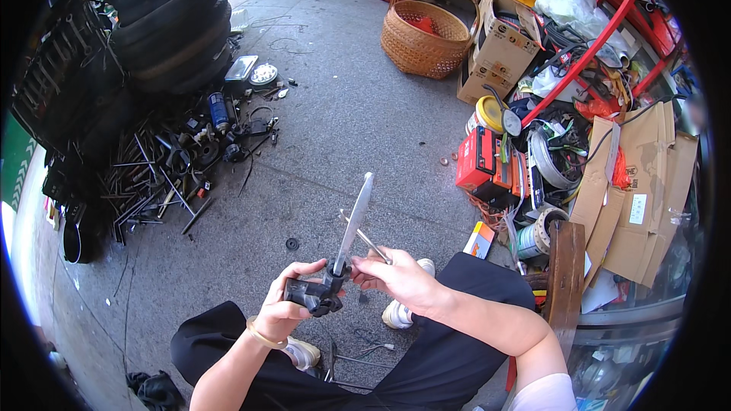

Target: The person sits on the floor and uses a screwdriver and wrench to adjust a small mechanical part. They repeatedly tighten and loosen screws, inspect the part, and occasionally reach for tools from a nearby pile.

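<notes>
My left hand (283,298), with a pale bangle at the wrist, is closed round a black brake lever assembly (306,294) in front of my knees. Its long silver lever blade (356,222) points up and away from me. At the pivot end of the lever, my right hand (397,280) has its fingers bent and pressed together. A thin metal rod-shaped tool (373,243) sticks out from this hand and passes beside the blade. The tool's exact kind cannot be made out, and the right fingertips partly hide the pivot.
Tyres (171,23) are stacked at left, beside a heap of hand tools (156,171). On the right stand a red-and-black battery (478,161), a wicker basket (426,38) and flattened cardboard (647,205). A small black ring (292,243) lies on the grey floor (335,122).
</notes>
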`<action>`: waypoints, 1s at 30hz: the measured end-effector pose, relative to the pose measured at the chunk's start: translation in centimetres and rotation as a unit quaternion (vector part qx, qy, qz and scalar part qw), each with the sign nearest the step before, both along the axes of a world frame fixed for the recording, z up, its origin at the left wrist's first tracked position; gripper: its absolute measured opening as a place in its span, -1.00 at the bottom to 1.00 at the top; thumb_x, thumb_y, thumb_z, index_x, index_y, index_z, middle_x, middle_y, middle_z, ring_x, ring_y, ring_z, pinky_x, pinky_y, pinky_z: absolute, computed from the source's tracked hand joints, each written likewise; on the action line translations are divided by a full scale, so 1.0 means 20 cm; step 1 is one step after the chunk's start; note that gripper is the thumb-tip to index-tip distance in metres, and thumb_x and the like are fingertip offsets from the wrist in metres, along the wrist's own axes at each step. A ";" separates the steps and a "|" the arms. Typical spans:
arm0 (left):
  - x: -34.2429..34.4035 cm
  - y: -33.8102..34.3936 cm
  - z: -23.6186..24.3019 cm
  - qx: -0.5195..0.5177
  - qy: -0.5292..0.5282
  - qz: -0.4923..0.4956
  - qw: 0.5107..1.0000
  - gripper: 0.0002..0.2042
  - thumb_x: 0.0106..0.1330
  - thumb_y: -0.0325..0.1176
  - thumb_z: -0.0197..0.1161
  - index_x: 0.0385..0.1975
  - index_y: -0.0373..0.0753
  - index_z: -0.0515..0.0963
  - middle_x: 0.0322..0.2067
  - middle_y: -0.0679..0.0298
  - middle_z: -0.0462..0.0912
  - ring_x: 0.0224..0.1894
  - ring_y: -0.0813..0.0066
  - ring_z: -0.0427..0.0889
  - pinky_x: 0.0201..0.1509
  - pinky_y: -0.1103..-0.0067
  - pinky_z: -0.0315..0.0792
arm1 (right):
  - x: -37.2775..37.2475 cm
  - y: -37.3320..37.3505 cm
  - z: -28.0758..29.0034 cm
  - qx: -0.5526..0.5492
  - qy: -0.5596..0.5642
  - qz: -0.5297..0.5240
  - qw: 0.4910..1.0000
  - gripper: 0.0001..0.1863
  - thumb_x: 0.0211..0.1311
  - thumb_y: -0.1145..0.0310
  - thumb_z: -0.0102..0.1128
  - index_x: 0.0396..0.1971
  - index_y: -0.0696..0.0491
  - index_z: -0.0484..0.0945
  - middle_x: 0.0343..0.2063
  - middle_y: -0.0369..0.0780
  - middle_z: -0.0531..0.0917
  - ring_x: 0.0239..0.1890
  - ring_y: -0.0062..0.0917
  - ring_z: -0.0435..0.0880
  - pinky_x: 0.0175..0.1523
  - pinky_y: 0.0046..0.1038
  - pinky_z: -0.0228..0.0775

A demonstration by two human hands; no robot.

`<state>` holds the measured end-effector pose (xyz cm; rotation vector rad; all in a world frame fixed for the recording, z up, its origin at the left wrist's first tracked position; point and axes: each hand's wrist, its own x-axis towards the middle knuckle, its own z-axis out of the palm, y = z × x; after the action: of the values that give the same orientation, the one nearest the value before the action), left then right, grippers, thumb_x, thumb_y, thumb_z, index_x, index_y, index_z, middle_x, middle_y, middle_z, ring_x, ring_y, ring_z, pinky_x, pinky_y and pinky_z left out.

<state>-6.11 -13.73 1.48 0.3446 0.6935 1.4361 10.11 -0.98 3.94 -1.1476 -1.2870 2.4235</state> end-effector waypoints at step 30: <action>0.00 0.01 -0.03 0.003 0.035 0.020 0.999 -0.31 -0.37 -0.44 0.12 0.00 -0.24 0.26 -0.07 -0.07 0.37 -0.13 0.04 0.47 -0.01 0.21 0.35 | 0.01 0.03 0.06 0.061 -0.024 0.004 0.998 -0.69 0.23 0.17 -0.05 -0.32 0.15 0.43 -0.25 -0.17 0.58 -0.13 -0.52 0.52 -0.06 -0.50 0.26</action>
<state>-6.03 -13.62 0.82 0.3886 0.7565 1.4690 10.24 -0.37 5.13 -1.1772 -1.4336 2.3004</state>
